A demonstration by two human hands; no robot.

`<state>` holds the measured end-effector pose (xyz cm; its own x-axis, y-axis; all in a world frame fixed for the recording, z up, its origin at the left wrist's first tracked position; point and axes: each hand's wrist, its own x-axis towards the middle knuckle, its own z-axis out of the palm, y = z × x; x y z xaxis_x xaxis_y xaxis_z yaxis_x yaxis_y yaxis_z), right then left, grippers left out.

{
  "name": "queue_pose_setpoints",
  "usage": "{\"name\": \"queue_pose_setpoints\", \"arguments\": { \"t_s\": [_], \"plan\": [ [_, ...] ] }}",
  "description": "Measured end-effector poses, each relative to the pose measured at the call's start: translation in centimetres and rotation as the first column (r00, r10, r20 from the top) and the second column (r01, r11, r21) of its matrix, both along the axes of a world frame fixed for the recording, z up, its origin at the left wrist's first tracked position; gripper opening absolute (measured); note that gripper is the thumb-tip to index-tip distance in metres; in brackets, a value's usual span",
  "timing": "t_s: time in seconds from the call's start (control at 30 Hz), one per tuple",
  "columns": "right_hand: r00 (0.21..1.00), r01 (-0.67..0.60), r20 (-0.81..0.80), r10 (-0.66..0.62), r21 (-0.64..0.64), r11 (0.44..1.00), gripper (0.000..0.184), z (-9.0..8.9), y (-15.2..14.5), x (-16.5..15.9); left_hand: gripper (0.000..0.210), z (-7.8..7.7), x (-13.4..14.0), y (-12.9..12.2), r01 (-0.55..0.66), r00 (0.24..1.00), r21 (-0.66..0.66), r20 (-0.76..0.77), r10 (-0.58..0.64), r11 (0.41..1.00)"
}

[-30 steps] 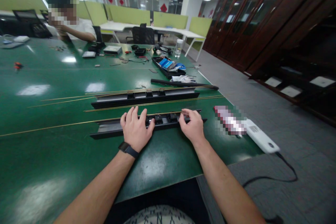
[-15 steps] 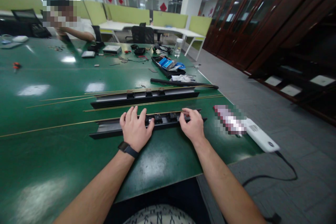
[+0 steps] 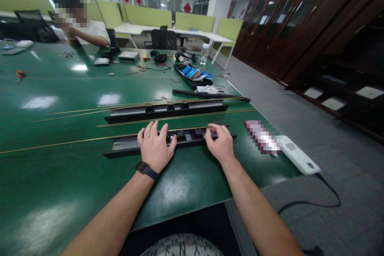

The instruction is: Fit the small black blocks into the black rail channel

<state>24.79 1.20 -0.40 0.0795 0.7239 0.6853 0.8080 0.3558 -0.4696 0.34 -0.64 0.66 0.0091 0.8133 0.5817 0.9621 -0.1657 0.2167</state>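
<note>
A black channel-shaped rail [image 3: 121, 150] lies on the green table in front of me, with small black blocks [image 3: 181, 135] set inside it. Along its far side runs a thin brass rod [image 3: 75, 141], which sticks out far to the left. My left hand [image 3: 156, 146] rests over the middle of the rail, fingers spread and thumb beside a block. Toward the right end, my right hand [image 3: 220, 144] has its fingers curled in a pinch at the rod's end; the fingertips are partly hidden. A second similar rail [image 3: 168, 113] lies behind, with more brass rods [image 3: 135, 123] around it.
To the right are a red phone-like object [image 3: 259, 136], blurred, and a white device [image 3: 300, 155] with a black cable. Behind the rails lie a black bar [image 3: 210, 96], white gloves [image 3: 210, 89] and a black tray [image 3: 195, 80] of parts. A person [image 3: 87, 34] sits across the table.
The view has shifted very slightly. Both hands keep their places on the rail; the person across the table has moved their head and arm a little.
</note>
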Motion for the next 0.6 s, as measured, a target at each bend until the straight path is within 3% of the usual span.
{"name": "queue_pose_setpoints", "arguments": {
  "t_s": [0.13, 0.37, 0.6],
  "plan": [
    [1.0, -0.023, -0.002, 0.023, 0.004, 1.0, 0.023, 0.02, -0.02, -0.05, 0.047, 0.08, 0.01, -0.03, 0.006, 1.0, -0.008, 0.005, -0.006, 1.0],
    [0.997, 0.067, -0.023, -0.068, -0.031, 0.997, 0.023, 0.17, 0.02, 0.01, 0.045, 0.01, -0.02, 0.05, 0.004, 1.0, 0.009, 0.004, -0.004, 1.0],
    [1.0, 0.007, -0.008, -0.008, -0.024, 1.0, 0.024, 0.06, -0.01, -0.13, 0.045, 0.04, -0.02, 0.02, 0.014, 0.999, 0.002, 0.03, -0.014, 1.0]
  ]
}}
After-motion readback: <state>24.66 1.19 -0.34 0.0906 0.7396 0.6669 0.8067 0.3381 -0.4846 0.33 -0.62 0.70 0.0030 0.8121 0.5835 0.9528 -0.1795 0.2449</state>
